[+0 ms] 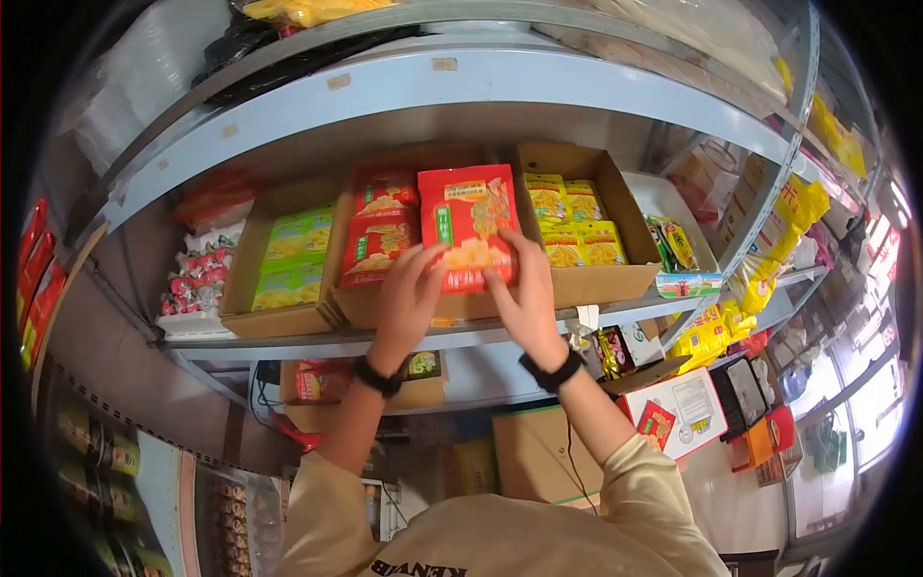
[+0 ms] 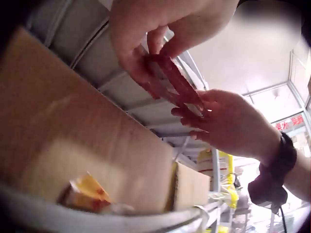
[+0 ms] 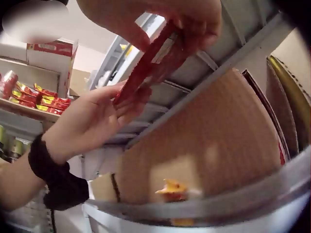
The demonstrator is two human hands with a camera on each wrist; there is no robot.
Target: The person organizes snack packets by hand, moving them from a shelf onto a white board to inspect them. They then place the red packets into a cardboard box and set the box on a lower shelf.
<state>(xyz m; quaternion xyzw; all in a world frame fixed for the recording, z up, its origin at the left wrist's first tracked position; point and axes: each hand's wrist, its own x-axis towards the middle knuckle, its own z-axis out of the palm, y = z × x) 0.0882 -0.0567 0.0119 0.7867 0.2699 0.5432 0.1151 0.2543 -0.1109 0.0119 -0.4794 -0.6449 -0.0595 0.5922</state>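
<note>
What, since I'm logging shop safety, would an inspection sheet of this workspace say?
Surface: metal shelf, lined with open cartons.
Job's things: red packet, held at the middle carton of similar packets; green packets to its left, yellow packets to its right.
Clutter: white box and yellow bags at lower right.
Grips: left grip and right grip both hold the red packet, one on each side.
Cables: thin dark cable below the right wristband.
Surroundings: upper shelf above; large cardboard box below.
</note>
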